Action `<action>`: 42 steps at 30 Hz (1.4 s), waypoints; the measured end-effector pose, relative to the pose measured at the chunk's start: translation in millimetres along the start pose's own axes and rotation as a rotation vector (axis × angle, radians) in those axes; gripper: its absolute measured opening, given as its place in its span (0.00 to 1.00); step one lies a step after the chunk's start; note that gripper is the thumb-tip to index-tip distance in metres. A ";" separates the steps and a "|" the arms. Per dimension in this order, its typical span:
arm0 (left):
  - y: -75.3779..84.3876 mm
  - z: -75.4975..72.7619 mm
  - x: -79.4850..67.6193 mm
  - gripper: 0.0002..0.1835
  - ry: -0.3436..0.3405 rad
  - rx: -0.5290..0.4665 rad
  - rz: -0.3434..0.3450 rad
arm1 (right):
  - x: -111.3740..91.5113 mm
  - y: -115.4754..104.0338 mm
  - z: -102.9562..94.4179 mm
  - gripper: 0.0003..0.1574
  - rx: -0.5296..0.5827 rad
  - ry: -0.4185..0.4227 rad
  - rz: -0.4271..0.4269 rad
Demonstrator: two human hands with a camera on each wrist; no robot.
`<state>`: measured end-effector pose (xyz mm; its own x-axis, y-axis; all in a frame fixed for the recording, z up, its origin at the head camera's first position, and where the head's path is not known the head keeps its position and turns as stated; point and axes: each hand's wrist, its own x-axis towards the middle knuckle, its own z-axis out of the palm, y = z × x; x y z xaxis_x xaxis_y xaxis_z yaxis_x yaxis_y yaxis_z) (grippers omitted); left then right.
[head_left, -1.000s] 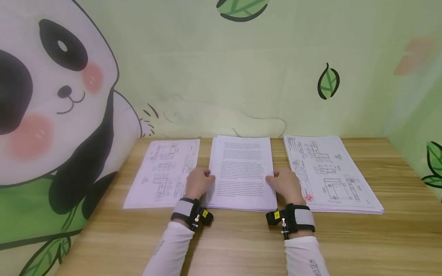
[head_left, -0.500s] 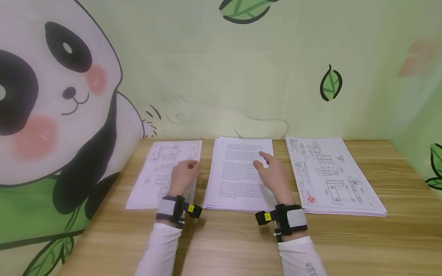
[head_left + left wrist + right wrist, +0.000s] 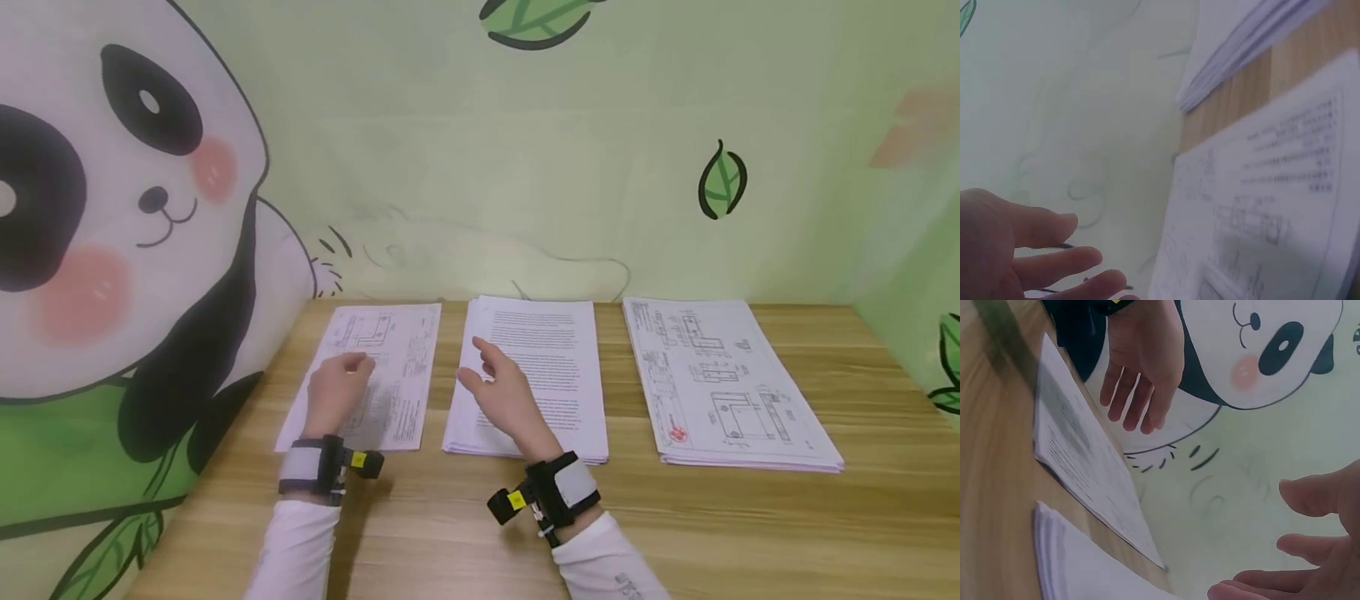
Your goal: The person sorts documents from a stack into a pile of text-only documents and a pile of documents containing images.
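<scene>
Above the left stack of paper with technical drawings [image 3: 408, 375] my left hand [image 3: 336, 393] hovers, holding nothing; in the left wrist view its fingers [image 3: 1060, 262] are relaxed and apart. My right hand [image 3: 510, 392] is over the middle stack of text pages [image 3: 547, 375], thumb and fingers spread, with nothing in it. From the right wrist view, both hands are raised off the paper, and the left-stack sheets [image 3: 1097, 469] lie below my left hand [image 3: 1144, 369].
A third stack of drawings [image 3: 731, 392], with a red stamp at its lower left, lies on the right of the wooden table [image 3: 465, 525]. Behind the table stands a pale green wall [image 3: 450, 167] with a painted panda and leaves.
Both hands let go of the middle stack's side edges and lifted. They moved left, the left hand over the left stack and the right hand over the middle one.
</scene>
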<state>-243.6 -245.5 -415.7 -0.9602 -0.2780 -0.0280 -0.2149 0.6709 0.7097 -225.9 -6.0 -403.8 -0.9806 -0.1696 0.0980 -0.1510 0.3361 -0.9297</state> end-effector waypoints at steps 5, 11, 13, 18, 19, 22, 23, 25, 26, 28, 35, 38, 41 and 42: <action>-26.9 -16.0 6.4 0.30 -0.034 0.023 -0.099 | -0.7 5.3 22.2 0.39 0.043 -0.144 0.010; -52.9 -24.6 13.2 0.32 -0.054 0.046 -0.171 | -1.8 13.2 44.2 0.41 0.081 -0.272 0.027; -59.3 -25.6 14.1 0.33 -0.063 0.047 -0.178 | -0.9 15.1 52.7 0.41 0.084 -0.289 0.048; -66.6 -26.2 14.1 0.35 -0.081 0.041 -0.179 | 0.4 12.9 73.5 0.42 0.155 -0.326 0.105; -67.2 -26.1 13.9 0.35 -0.081 0.039 -0.180 | 0.6 11.3 77.6 0.42 0.170 -0.326 0.119; -67.3 -25.3 15.1 0.36 -0.074 0.040 -0.185 | 1.1 5.9 88.6 0.42 0.213 -0.300 0.178; -66.8 -25.0 15.9 0.36 -0.071 0.036 -0.190 | 1.6 4.0 91.4 0.42 0.225 -0.276 0.192; -64.7 -24.5 17.1 0.36 -0.071 0.031 -0.200 | 3.8 3.3 96.1 0.42 0.255 -0.210 0.229; -63.7 -24.4 17.7 0.36 -0.072 0.030 -0.204 | 5.2 3.6 97.3 0.41 0.278 -0.178 0.241; -61.4 -24.5 18.2 0.36 -0.074 0.033 -0.205 | 8.3 4.9 97.1 0.40 0.333 -0.114 0.271; -57.6 -28.1 15.8 0.35 -0.086 0.028 -0.204 | 23.5 12.1 87.3 0.39 0.549 0.024 0.410; -58.1 -30.2 15.6 0.35 -0.081 0.036 -0.196 | 27.0 14.5 87.5 0.39 0.579 -0.038 0.434; -58.6 -30.7 16.6 0.34 -0.085 0.060 -0.185 | 27.8 15.7 91.0 0.38 0.535 -0.120 0.404; -58.4 -30.5 16.9 0.35 -0.094 0.071 -0.177 | 27.9 15.6 92.5 0.37 0.526 -0.141 0.391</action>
<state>-241.8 -310.4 -436.1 -0.9182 -0.3323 -0.2158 -0.3903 0.6649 0.6369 -244.1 -91.2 -448.4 -0.9197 -0.2581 -0.2958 0.3284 -0.0930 -0.9399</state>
